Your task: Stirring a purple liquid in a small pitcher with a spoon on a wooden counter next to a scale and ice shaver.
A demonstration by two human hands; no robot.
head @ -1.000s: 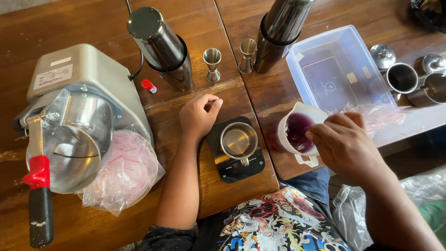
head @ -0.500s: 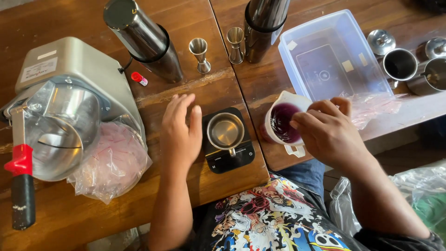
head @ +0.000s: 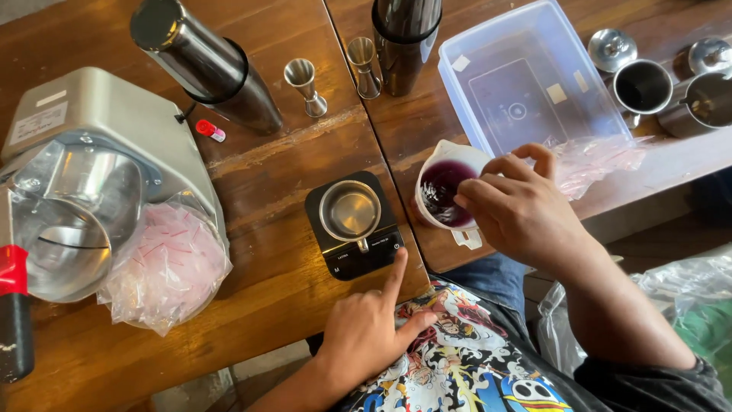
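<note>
The white jug (head: 448,191) of dark purple liquid stands on the wooden surface (head: 274,183), just right of the small black scale (head: 355,225) that carries a little steel cup (head: 350,211). My right hand (head: 526,210) grips the jug's rim. My left hand (head: 370,332) points one finger, touching the scale's front edge.

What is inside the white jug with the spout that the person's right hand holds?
The white jug holds dark purple liquid. The right hand covers the jug's right rim, so that part of the inside is hidden.
</note>
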